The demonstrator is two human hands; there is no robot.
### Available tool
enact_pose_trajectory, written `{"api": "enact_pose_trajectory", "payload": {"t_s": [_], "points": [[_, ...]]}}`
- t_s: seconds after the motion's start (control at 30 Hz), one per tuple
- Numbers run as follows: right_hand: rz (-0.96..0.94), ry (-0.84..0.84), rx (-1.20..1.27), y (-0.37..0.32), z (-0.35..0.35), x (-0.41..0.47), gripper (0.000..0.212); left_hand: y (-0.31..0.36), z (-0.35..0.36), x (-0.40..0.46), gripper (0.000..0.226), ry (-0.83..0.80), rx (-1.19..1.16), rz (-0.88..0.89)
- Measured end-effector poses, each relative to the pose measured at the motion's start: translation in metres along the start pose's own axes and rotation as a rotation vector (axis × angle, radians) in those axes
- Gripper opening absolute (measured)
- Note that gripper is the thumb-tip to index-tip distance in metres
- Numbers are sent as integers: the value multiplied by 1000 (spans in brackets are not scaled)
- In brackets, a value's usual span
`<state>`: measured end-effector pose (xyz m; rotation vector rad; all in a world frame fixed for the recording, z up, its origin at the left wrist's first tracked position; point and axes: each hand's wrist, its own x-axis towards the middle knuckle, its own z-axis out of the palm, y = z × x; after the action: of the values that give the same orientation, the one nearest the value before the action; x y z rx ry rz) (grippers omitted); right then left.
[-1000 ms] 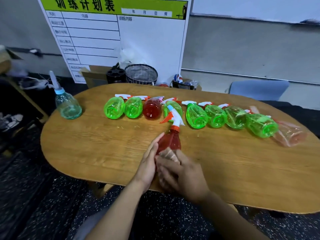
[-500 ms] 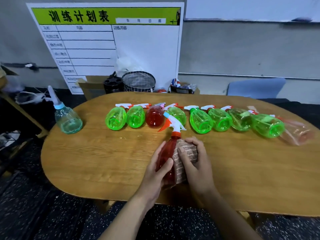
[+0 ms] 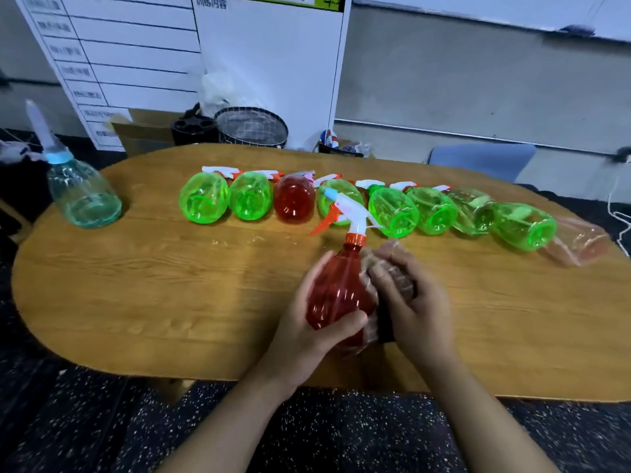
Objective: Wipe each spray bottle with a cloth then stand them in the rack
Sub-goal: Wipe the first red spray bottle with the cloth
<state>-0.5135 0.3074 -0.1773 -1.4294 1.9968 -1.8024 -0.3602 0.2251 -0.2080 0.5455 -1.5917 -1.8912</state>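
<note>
A red spray bottle [image 3: 341, 288] with a white and orange trigger head stands tilted over the near middle of the wooden table [image 3: 170, 285]. My left hand [image 3: 307, 322] grips its lower body, thumb across the front. My right hand [image 3: 409, 298] holds a bunched pale cloth [image 3: 392, 264] against the bottle's right side. Behind them a row of several bottles lies on its side: green ones such as the leftmost [image 3: 204, 198], one red bottle [image 3: 294, 199], and a pale pink bottle [image 3: 580, 242] at the right end.
An upright clear teal bottle [image 3: 82, 196] with a long nozzle stands at the table's far left. Past the far edge are a black wire basket [image 3: 251, 128], a cardboard box [image 3: 143, 131], a whiteboard [image 3: 170, 56] and a blue chair [image 3: 481, 160].
My right hand with the cloth has slid up the bottle's right side toward the neck. The camera has moved closer and tipped downward. My left hand keeps its hold low on the bottle.
</note>
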Motion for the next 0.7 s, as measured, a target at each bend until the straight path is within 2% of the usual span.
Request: {"api": "enact_pose_trajectory", "payload": {"t_s": [0.13,0.27,0.4,0.47,0.57,0.7], "points": [[-94,100,-101,-8,-7,27,21,0,-3,-15,91,4,50,12],[-130,-12,-314,-7,-5,24,26,5,-8,-28,89,27,86,-3],[-257,-126,-335,-11,0,17,26,7,-9,-35,91,52,157,4],[-276,-46,-413,-12,-4,21,27,4,-8,-37,93,18,163,-7],[-198,88,-465,-12,-8,25,28,2,-8,-36,93,-23,174,-15],[-239,-88,-409,-11,-8,22,28,-1,-10,-30,86,-28,201,-15]]}}
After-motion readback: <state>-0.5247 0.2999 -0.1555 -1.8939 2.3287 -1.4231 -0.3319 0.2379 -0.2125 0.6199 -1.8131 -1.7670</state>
